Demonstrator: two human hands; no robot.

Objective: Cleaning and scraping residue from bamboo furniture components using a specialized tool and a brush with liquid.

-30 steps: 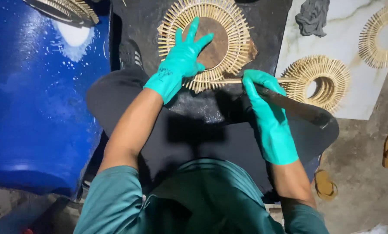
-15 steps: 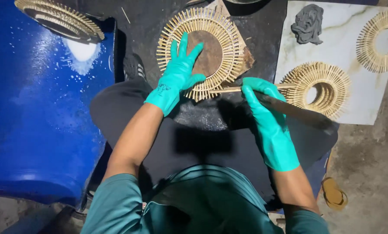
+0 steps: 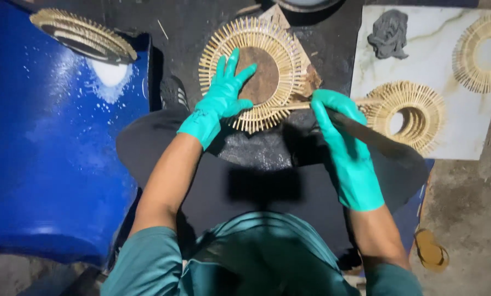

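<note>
Blue barrel [image 3: 48,164], white marble slab [image 3: 421,71], grey concrete floor [image 3: 470,219], harsh light

Left hand [image 3: 222,98] slides lower on stick ring [image 3: 252,73], fingers closing slightly; right hand [image 3: 341,134] with stick [image 3: 295,106] edges closer to ring.

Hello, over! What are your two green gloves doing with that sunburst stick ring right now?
Left hand flat on stick ring, fingers spread. Right hand closed on long dark blade, touching a thin stick at the ring's edge. Nothing in the way.
</note>
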